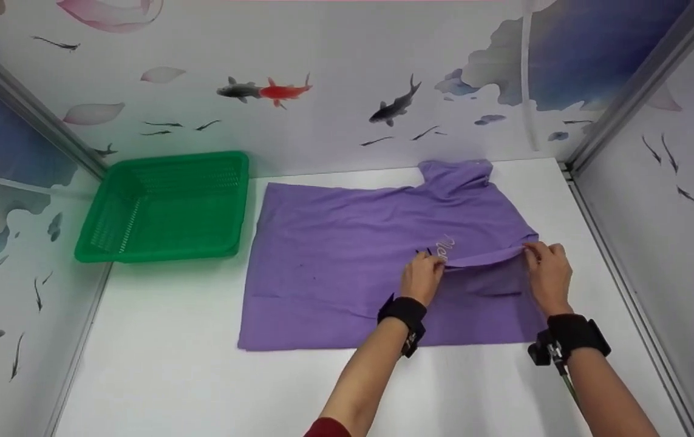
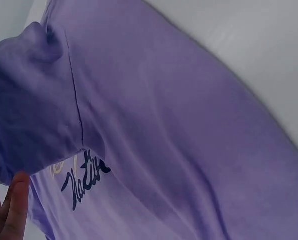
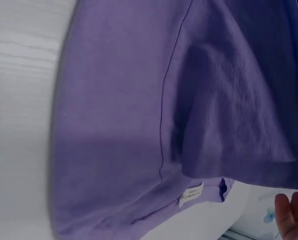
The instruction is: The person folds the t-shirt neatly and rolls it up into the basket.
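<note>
The left hand (image 1: 422, 279) is pinching the hem of a sleeve (image 1: 486, 257), and the right hand (image 1: 550, 273) is gripping the same edge at its two o'clock. The held strip is spanning the gap between them, sagging slightly. The sleeve seems to be getting folded inward, so doing this well is probably depending on keeping both pinches level, drawing the hem gently taut, and setting it down without dragging the cloth beneath into creases.

Beyond the hands, the purple shirt (image 1: 334, 243) is lying spread on the white table (image 1: 170, 315). Its other sleeve (image 1: 456, 176) is sticking out at one o'clock, rumpled and likely needing smoothing. The green basket (image 1: 189, 221) is sitting between nine and ten o'clock of the shirt.

The left wrist view is showing dark script (image 2: 84, 180), which the left hand is mostly hiding from the head camera. The right wrist view is revealing a small white label (image 3: 191, 194) near the neckline, too obscured to be making out from the head. Only the head view is taking in the basket.
</note>
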`<action>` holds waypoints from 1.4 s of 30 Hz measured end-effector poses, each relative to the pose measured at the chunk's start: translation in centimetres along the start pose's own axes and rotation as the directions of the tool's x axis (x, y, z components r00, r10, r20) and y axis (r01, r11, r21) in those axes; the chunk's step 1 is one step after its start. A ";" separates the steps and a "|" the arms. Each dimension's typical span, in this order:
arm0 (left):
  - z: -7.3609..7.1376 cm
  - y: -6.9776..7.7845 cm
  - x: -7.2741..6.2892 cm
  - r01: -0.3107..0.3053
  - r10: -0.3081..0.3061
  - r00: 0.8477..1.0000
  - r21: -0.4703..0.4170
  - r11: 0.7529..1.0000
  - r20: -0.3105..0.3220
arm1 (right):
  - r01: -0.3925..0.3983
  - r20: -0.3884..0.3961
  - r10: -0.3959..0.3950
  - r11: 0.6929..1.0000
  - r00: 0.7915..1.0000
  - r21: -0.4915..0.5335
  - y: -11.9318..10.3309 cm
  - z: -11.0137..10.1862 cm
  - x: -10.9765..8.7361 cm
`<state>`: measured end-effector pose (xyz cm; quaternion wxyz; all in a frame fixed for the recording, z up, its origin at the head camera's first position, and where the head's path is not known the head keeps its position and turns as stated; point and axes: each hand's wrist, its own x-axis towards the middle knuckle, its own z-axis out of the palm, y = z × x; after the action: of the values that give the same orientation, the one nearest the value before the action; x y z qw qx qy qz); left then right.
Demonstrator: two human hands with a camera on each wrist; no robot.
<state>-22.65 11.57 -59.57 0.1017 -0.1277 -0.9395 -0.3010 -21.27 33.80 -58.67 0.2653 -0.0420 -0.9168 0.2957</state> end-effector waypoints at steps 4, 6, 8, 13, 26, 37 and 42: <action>0.1 0.0 0.1 0.066 -0.064 0.997 -0.064 0.996 0.030 | -0.125 0.041 0.124 0.992 0.991 0.022 -0.4 0.6 -0.1; 0.1 -0.1 0.0 0.087 -0.081 0.995 -0.096 0.992 0.063 | -0.189 0.066 0.186 0.981 0.980 0.048 -0.6 1.0 -0.1; 0.1 -0.2 -0.2 0.104 -0.090 0.990 -0.122 0.987 0.112 | -0.247 0.088 0.241 0.967 0.967 0.064 -0.8 1.4 -0.1; 0.5 -0.9 -0.8 0.164 -0.112 0.945 -0.149 0.975 0.306 | -0.341 0.191 0.326 0.939 0.926 0.049 -0.9 2.3 0.0; 0.3 -3.4 -1.4 0.147 -0.157 0.902 0.054 0.988 0.401 | -0.292 0.582 0.237 0.956 0.778 0.002 0.1 2.6 0.1; -5.6 -11.0 -3.6 0.141 -0.143 0.973 0.026 0.990 0.179 | -0.146 0.400 0.144 0.989 0.905 -0.026 2.0 1.0 -4.1; -8.5 -15.8 -6.7 0.216 -0.215 0.976 0.060 0.974 -0.022 | -0.130 0.255 0.161 0.983 0.953 -0.133 3.0 0.2 -6.8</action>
<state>-20.08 -7.09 -63.07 0.0797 -0.0194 -0.9559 -0.2819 -15.81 34.59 -63.61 0.1149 -0.0848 -0.9538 0.2644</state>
